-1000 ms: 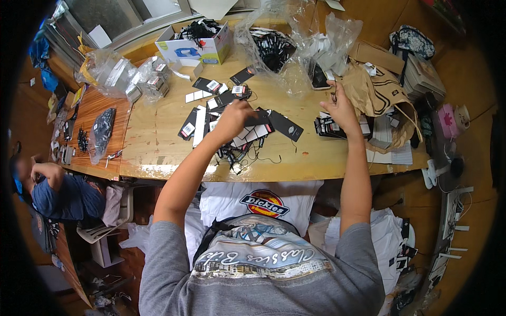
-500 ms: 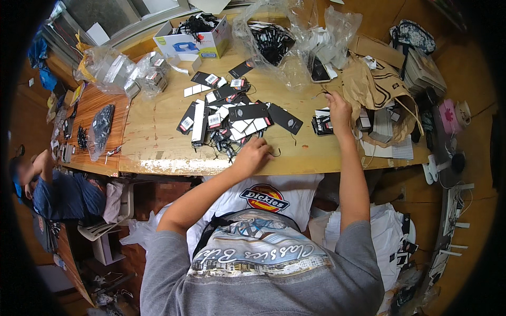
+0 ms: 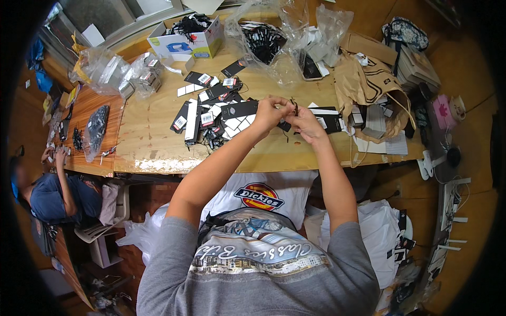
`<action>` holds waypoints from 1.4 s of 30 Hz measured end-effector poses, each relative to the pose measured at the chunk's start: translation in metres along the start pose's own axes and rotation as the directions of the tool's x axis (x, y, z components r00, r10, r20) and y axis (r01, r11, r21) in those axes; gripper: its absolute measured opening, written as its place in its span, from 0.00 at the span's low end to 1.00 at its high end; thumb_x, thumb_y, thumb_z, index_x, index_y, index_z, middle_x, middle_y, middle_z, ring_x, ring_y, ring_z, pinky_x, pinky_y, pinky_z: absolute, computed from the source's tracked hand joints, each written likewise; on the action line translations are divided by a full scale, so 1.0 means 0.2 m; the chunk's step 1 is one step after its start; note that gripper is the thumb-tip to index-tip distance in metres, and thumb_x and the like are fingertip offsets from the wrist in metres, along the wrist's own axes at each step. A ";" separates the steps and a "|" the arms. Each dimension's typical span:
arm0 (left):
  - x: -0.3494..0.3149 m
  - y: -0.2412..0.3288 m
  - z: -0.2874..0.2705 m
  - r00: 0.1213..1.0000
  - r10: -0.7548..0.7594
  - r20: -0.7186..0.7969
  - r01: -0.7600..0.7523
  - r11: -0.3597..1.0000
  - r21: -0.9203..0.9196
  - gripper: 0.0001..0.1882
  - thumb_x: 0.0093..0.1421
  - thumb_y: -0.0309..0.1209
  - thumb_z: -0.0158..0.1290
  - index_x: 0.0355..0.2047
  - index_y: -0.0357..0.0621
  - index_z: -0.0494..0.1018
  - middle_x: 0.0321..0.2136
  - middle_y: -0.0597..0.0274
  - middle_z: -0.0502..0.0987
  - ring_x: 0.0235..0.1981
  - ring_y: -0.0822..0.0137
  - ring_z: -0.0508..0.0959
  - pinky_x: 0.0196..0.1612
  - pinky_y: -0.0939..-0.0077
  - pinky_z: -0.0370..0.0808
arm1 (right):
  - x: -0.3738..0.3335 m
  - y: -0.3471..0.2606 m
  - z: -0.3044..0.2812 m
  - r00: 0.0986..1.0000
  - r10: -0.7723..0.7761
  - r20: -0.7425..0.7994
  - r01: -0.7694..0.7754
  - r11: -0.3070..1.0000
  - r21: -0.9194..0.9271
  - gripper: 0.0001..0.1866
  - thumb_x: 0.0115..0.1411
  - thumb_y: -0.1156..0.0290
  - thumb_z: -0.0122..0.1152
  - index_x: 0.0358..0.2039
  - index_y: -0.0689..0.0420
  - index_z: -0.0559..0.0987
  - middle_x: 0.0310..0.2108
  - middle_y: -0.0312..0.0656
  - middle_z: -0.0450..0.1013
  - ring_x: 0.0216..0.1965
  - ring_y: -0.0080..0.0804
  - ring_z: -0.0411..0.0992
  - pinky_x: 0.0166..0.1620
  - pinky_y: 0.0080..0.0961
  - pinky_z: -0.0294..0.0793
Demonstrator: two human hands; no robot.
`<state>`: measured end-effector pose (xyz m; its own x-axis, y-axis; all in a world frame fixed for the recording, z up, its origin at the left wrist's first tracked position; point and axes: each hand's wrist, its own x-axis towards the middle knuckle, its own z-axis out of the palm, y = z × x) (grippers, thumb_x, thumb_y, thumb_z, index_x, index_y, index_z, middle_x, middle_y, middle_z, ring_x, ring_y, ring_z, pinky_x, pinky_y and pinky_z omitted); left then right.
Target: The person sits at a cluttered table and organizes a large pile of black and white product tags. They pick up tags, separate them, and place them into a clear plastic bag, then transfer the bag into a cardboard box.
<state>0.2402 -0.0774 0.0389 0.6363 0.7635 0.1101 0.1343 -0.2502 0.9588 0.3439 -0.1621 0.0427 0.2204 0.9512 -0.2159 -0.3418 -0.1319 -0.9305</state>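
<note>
My left hand (image 3: 272,112) and my right hand (image 3: 307,126) are close together above the middle right of the table, fingers pinched. Between their fingertips is a thin black tag string (image 3: 295,107); its exact shape is too small to make out. Left of my hands lies a loose heap of black hang tags (image 3: 238,109), white labels and black strings. A black tag (image 3: 284,126) shows partly beneath my fingers. Just right of my right hand lie more black tags with white strips (image 3: 332,122).
At the back are a white box (image 3: 185,42) of black strings and a clear plastic bag (image 3: 263,42) with more. A phone (image 3: 312,68) lies near it. On the right, a brown paper bag (image 3: 369,79) holds cards. Another person (image 3: 63,195) sits far left.
My left hand has moved up and right from the table's front, and my right hand has come left and down, so they now meet over the string. The person at left has lowered an arm.
</note>
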 end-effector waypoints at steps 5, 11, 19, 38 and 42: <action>0.01 0.08 0.03 0.957 0.229 -0.176 -0.191 0.960 0.205 0.07 0.43 0.27 0.54 0.23 0.38 0.71 0.25 0.59 0.66 0.30 0.66 0.67 0.30 0.79 0.64 | 0.07 0.01 -0.05 0.999 -0.032 -0.014 0.031 0.998 -0.052 0.05 0.52 0.69 0.50 0.23 0.54 0.72 0.13 0.23 0.57 0.12 0.09 0.49 0.14 0.09 0.45; -0.16 -0.06 -0.03 0.818 0.552 0.159 -0.574 0.779 0.250 0.07 0.44 0.24 0.47 0.27 0.38 0.68 0.27 0.57 0.65 0.32 0.59 0.64 0.34 0.73 0.63 | 0.05 -0.37 -0.05 0.909 -0.413 -0.050 0.383 0.878 -0.288 0.13 0.54 0.60 0.47 0.22 0.55 0.73 0.12 0.22 0.54 0.13 0.10 0.47 0.16 0.09 0.44; -0.14 -0.26 -0.02 0.729 0.421 0.539 -0.658 0.647 0.385 0.05 0.45 0.26 0.44 0.24 0.40 0.67 0.29 0.57 0.65 0.34 0.60 0.64 0.37 0.74 0.63 | -0.05 -0.75 -0.16 0.797 -0.588 -0.138 0.567 0.808 -0.162 0.14 0.55 0.62 0.45 0.19 0.56 0.69 0.19 0.29 0.61 0.16 0.11 0.50 0.17 0.07 0.48; 0.25 0.51 0.04 0.902 0.431 0.028 -0.432 0.899 0.069 0.10 0.47 0.35 0.51 0.25 0.42 0.71 0.26 0.60 0.65 0.32 0.66 0.64 0.37 0.75 0.61 | -0.07 -0.60 -0.08 0.902 -0.425 -0.081 0.412 0.900 -0.141 0.11 0.52 0.66 0.50 0.35 0.57 0.70 0.14 0.23 0.53 0.12 0.08 0.45 0.14 0.07 0.43; 0.26 0.56 0.05 0.921 0.390 0.007 -0.390 0.921 -0.013 0.09 0.45 0.35 0.52 0.26 0.44 0.73 0.28 0.56 0.65 0.34 0.59 0.62 0.39 0.72 0.61 | -0.07 -0.57 -0.08 0.906 -0.411 0.100 0.402 0.910 0.101 0.19 0.49 0.71 0.54 0.43 0.59 0.66 0.16 0.23 0.58 0.12 0.08 0.46 0.14 0.07 0.43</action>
<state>0.2953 -0.0711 0.1501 0.6438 0.6009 0.4737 -0.1349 -0.5203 0.8433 0.3949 -0.1658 0.1462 0.2485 0.9440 0.2168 -0.3147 0.2904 -0.9037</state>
